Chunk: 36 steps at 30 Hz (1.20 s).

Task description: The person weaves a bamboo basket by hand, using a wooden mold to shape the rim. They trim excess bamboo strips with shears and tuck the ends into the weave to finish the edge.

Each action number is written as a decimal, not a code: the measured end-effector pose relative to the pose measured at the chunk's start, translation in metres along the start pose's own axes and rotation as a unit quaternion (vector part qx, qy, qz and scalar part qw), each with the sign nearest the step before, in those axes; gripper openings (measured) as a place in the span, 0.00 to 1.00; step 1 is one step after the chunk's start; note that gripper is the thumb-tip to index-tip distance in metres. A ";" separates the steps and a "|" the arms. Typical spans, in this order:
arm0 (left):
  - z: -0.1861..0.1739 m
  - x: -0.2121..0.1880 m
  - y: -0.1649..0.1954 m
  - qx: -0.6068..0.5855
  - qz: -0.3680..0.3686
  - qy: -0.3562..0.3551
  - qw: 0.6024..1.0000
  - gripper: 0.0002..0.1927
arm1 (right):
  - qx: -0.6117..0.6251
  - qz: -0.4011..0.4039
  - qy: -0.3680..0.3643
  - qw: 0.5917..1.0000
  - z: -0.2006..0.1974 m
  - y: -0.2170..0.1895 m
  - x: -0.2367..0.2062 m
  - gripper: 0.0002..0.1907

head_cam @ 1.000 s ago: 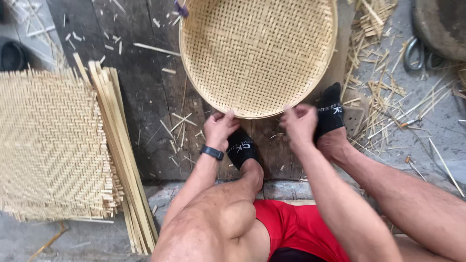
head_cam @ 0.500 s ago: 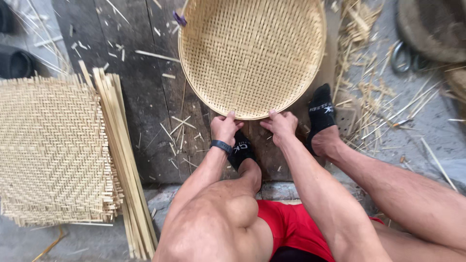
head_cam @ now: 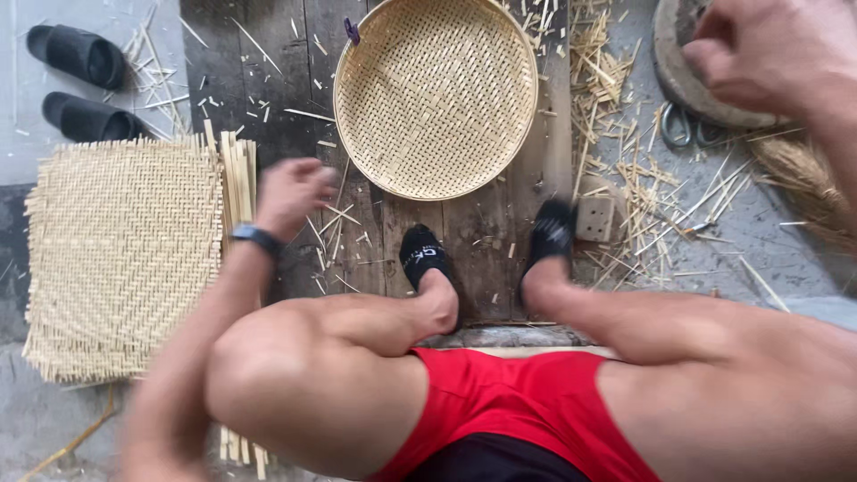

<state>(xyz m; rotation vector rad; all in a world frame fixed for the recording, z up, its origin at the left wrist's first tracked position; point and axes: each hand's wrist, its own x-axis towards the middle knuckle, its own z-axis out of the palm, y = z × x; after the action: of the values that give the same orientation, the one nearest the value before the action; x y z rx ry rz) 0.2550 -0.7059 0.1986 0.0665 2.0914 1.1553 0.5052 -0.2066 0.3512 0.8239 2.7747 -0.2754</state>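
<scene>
Both hands off round woven tray; left hand blurred, right hand cropped, both loosely curled, empty.

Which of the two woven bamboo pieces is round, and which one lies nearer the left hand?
The round tray lies ahead; the flat square mat is nearer the left hand.

Black slippers lie top left; scissors rest amid scattered straw.

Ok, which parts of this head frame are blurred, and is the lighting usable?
Head view: left hand and right hand are motion-smeared; round woven tray, flat woven mat and black sandals stay sharp; light is soft and even, without glare or hard shadows.
</scene>
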 end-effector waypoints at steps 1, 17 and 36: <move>-0.017 -0.018 0.020 0.049 0.022 0.003 0.999 0.25 | 0.014 -0.026 0.016 0.999 -0.009 0.003 -0.007 0.14; 0.241 0.053 -0.029 0.341 0.226 -0.035 0.912 0.23 | 0.064 -0.333 0.064 0.938 0.223 -0.084 0.045 0.24; 0.222 0.087 -0.091 0.276 0.290 -0.015 0.916 0.14 | 0.201 -0.288 -0.122 0.928 0.299 -0.088 0.083 0.12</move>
<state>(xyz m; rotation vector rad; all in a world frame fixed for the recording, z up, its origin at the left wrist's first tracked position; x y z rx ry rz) 0.3552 -0.5689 0.0080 1.0219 2.3823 0.8158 0.4394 -0.3098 0.0528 -0.0006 2.6795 -0.9984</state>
